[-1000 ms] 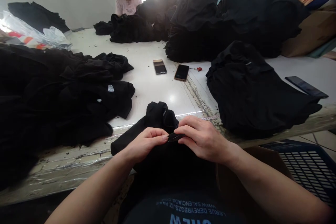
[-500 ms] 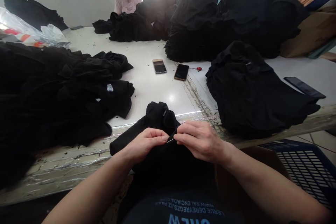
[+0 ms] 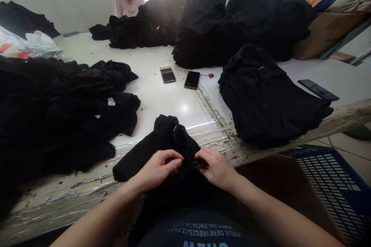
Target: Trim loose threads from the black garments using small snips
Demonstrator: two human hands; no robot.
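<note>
A black garment point(image 3: 139, 150) with small white lettering near its collar lies bunched at the table's front edge and over my lap. My left hand point(image 3: 162, 168) is closed, thumb against fingers, at a fold of its cloth. On the other side of the fold, my right hand point(image 3: 217, 168) curls round what look like thread snips point(image 3: 203, 164), dark with a touch of red. My fingers hide most of them, and their tips do not show against the black cloth.
Heaped black garments point(image 3: 58, 115) lie at left, a neat stack point(image 3: 266, 100) at right, taller piles point(image 3: 208, 27) behind. Two phones point(image 3: 167, 74) lie mid-table, another phone point(image 3: 318, 89) at right. A cardboard box point(image 3: 278, 173) and blue crate point(image 3: 327, 177) stand below. A person point(image 3: 129, 5) is across the table.
The view has shifted right. My right hand has turned, and the thin metal tip between my hands is out of sight; a dark, red-marked part now shows at my right fingers.
</note>
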